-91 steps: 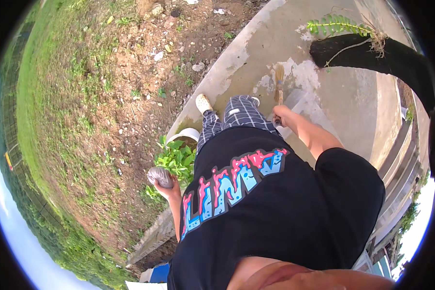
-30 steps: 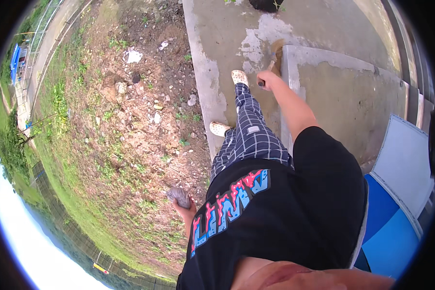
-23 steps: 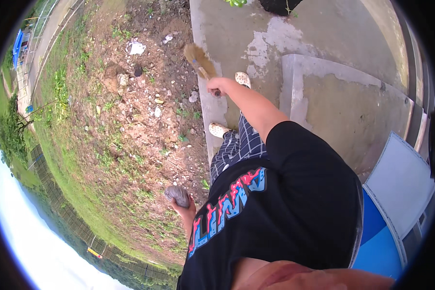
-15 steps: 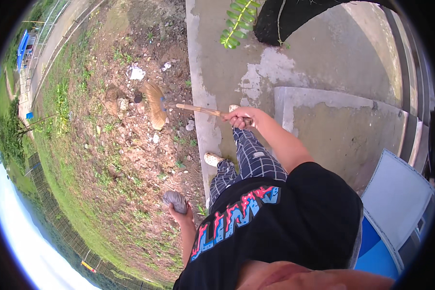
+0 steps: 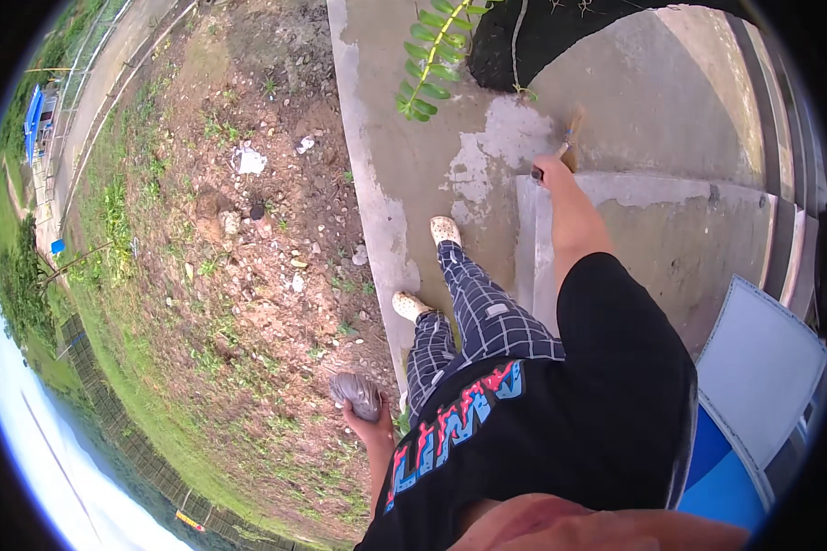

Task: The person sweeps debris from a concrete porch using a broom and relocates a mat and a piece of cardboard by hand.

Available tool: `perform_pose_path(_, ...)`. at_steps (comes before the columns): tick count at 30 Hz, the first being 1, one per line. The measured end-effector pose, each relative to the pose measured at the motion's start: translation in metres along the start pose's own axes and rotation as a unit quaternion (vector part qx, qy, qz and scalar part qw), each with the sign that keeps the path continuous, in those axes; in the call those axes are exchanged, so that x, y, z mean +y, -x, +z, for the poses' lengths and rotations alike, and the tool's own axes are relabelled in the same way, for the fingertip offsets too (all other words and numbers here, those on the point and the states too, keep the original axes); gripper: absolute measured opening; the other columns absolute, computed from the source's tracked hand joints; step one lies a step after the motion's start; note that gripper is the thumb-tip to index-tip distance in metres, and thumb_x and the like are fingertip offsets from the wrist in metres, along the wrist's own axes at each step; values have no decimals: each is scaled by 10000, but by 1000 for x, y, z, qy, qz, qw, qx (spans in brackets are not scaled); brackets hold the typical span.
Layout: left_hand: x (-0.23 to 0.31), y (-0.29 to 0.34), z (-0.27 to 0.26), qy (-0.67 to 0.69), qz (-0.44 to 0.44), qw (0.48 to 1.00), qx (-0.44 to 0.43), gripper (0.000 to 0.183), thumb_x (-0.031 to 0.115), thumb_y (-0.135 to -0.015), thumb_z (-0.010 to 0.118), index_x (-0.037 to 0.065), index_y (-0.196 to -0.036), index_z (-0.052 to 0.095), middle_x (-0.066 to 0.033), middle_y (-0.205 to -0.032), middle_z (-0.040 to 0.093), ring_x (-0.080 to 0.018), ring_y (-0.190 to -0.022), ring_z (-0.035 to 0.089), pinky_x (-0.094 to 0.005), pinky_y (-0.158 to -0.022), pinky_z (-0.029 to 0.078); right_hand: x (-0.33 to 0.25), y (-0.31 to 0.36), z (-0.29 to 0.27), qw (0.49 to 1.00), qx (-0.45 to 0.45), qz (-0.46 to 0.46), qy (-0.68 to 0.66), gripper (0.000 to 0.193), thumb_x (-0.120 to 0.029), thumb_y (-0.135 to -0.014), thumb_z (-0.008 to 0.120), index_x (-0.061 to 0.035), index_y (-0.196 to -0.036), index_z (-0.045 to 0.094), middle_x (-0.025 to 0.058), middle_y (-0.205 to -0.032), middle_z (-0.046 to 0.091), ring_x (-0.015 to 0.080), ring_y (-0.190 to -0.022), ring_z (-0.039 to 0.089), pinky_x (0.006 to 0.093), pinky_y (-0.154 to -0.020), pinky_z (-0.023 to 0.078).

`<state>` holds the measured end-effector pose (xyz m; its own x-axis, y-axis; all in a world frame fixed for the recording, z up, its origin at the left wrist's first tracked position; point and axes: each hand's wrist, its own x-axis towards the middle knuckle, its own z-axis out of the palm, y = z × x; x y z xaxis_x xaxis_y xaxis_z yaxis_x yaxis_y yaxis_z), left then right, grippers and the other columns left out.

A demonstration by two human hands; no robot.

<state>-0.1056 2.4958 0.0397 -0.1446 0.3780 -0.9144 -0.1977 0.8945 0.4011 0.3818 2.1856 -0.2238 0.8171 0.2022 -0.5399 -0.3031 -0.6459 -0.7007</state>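
My right hand (image 5: 551,171) is closed round the handle of a straw broom (image 5: 574,129), out ahead on the right. The broom's tan bristles are over the grey concrete floor (image 5: 616,119), just past the edge of a raised concrete slab (image 5: 662,188). Much of the handle is foreshortened or hidden by my hand. My left hand (image 5: 371,428) is low at my left side, its fingers wrapped round a grey, rounded, creased bundle (image 5: 355,393). What the bundle is made of I cannot make out.
Left of the concrete edge lies stony soil (image 5: 276,248) with weeds and white scraps (image 5: 248,159). A leafy green stem (image 5: 429,60) and a dark curved shape (image 5: 533,41) hang at the top. A grey and blue chair-like panel (image 5: 763,354) stands at the right.
My right hand has swung the broom rightward, from over the soil to over the concrete. My left hand still holds the grey bundle and sits slightly lower and further right in view.
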Motion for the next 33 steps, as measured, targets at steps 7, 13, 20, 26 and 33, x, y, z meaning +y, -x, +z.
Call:
perform_pose_path(7, 28, -20, -43, 8, -4, 1000, -22, 384, 370, -723, 481, 114, -1009, 492, -69, -958, 527, -230, -853, 484, -397, -715, 404, -152, 66, 258, 935, -222, 266, -79, 76, -28, -698, 447, 4, -696, 516, 99, -553, 485, 161, -429, 448, 311, -338, 296)
perform_pose_path(13, 52, -30, -9, -49, 29, 996, -71, 406, 405, -703, 501, 111, -983, 502, -69, -908, 543, -225, -761, 514, -366, -691, 404, -192, 75, 230, 635, -586, 420, -277, 205, -167, -802, 455, -125, -606, 412, -98, -446, 365, -13, -314, 312, 135, -291, 221)
perform_pose_path(20, 86, -37, 29, -75, 55, 977, -190, 372, 368, -684, 518, 131, -971, 517, -37, -878, 562, -180, -790, 536, -315, -684, 391, -238, 251, 105, 748, -554, 263, -253, 193, -137, -812, 481, -114, -638, 399, -97, -467, 350, -10, -326, 328, 141, -278, 257)
perform_pose_path(26, 107, -98, 63, -178, 25, 879, -443, 609, 115, -705, 618, 188, -1212, 290, -83, -996, 462, -182, -804, 480, -317, -656, 432, -172, 374, 5, 821, -325, 263, -389, 75, -90, -789, 479, -56, -731, 445, -55, -494, 348, 32, -363, 337, 177, -278, 269)
perform_pose_path(33, 46, -58, 188, -387, -43, 823, -414, 427, 468, -747, 547, 124, -988, 473, -52, -901, 512, -189, -766, 482, -315, -630, 387, -125, 475, -57, 886, 115, 232, -386, 143, -72, -700, 532, -27, -606, 433, 37, -522, 429, 110, -351, 385, 232, -286, 274)
